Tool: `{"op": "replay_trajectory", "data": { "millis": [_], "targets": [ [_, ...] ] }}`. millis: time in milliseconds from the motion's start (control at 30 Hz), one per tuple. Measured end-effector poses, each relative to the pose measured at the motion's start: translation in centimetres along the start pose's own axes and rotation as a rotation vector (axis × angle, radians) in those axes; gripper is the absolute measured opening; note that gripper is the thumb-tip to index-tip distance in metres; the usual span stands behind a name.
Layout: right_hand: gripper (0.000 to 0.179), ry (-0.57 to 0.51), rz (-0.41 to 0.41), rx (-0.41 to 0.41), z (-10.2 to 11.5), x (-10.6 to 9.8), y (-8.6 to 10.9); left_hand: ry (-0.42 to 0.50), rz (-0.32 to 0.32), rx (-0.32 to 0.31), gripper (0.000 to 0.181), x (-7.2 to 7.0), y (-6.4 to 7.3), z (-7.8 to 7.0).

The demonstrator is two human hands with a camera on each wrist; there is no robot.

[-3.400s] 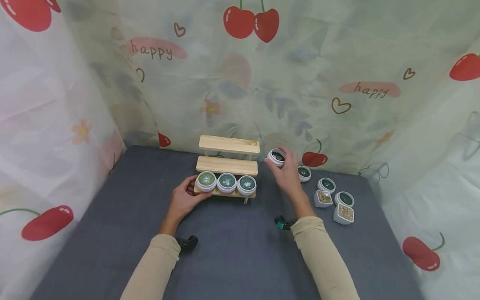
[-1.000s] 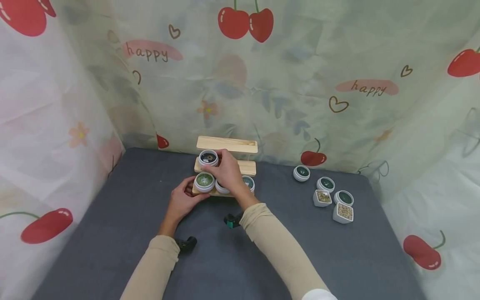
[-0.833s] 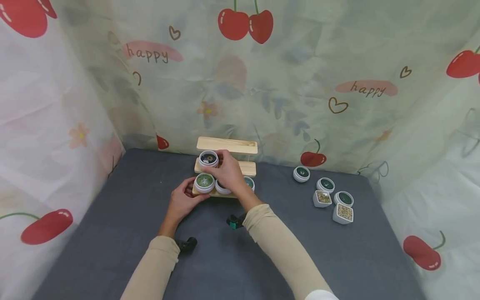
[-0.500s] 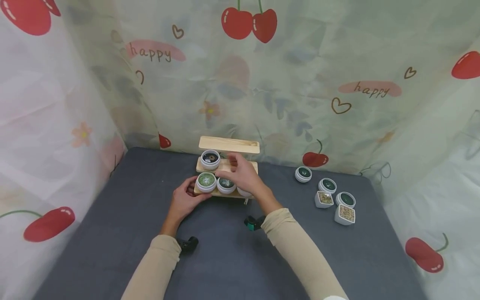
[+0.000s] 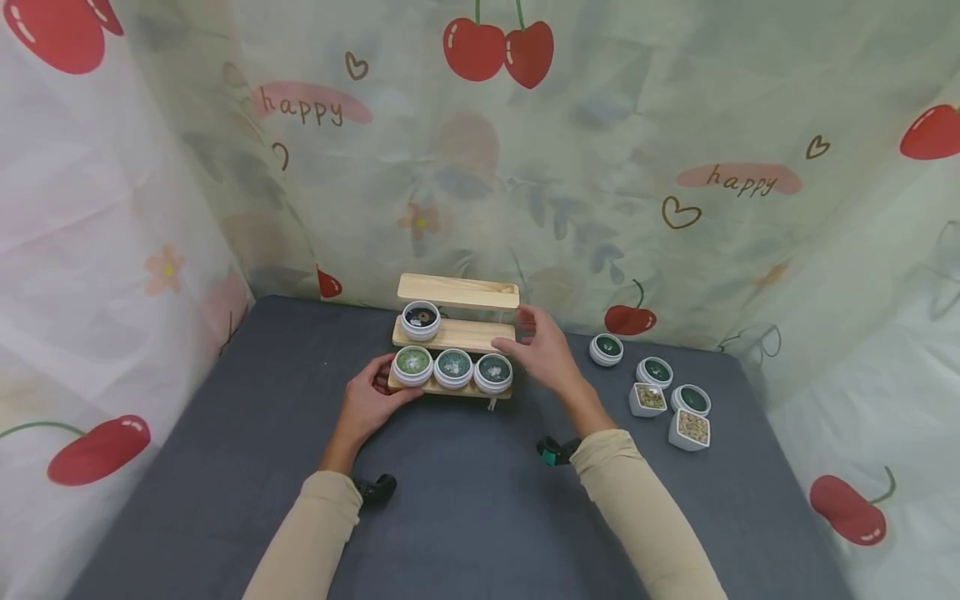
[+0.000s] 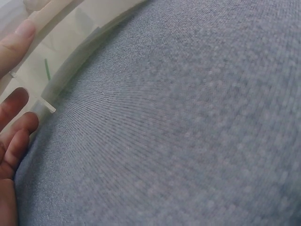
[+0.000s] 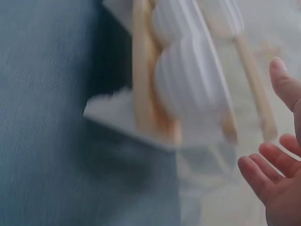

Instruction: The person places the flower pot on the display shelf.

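A three-tier wooden display stand [image 5: 472, 335] stands at the back of the table. My left hand [image 5: 367, 396] grips the left end of its bottom tier, the thumb along the front in the left wrist view. Three round white jars with green tops fill that tier: a light green jar [image 5: 412, 363] and two darker jars [image 5: 453, 367]. On the left of the middle tier sits a white jar with a black top [image 5: 420, 319]. My right hand [image 5: 546, 348], fingers spread and holding nothing, is at the stand's right end. The right wrist view shows blurred ribbed jars [image 7: 190, 77] beside its fingers.
To the right, three round white jars with dark green tops [image 5: 606, 349] stand in a slanting row. Two small square white pots of pale bits [image 5: 689, 429] are in front of them. A printed cloth [image 5: 600, 125] hangs close behind the dark table [image 5: 450, 517].
My right hand brought the black-topped jar from the right to the left of the middle tier, let go and drew back rightward. The left hand stayed at the stand.
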State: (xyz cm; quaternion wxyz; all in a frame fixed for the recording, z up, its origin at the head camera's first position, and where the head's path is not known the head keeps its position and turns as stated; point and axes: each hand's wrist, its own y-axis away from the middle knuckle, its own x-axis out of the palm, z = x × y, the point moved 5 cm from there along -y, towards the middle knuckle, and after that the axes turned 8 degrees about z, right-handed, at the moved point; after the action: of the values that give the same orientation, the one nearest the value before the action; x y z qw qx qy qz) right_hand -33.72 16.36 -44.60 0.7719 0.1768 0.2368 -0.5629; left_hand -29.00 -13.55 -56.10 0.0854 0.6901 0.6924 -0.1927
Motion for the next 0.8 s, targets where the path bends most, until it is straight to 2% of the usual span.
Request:
{"op": "replay_trajectory", "data": {
  "millis": [267,433,633,800],
  "targets": [
    [0.086,0.095,-0.115,0.026,-4.2,-3.2,0.3,0.002,-0.009,0.010,0.077,-0.2,-0.1,0.1],
    [0.090,0.167,-0.189,0.072,-6.4,-5.2,0.7,-0.005,-0.006,-0.001,0.077,-0.1,0.0,0.3],
    [0.093,0.173,-0.313,0.132,-9.3,-7.6,1.0,0.012,0.016,-0.009,0.078,0.0,-0.1,0.0],
    [0.093,0.203,-0.372,0.166,-11.3,-8.5,1.2,-0.005,0.025,-0.027,0.077,-0.1,0.1,-0.1]
  ]
}}
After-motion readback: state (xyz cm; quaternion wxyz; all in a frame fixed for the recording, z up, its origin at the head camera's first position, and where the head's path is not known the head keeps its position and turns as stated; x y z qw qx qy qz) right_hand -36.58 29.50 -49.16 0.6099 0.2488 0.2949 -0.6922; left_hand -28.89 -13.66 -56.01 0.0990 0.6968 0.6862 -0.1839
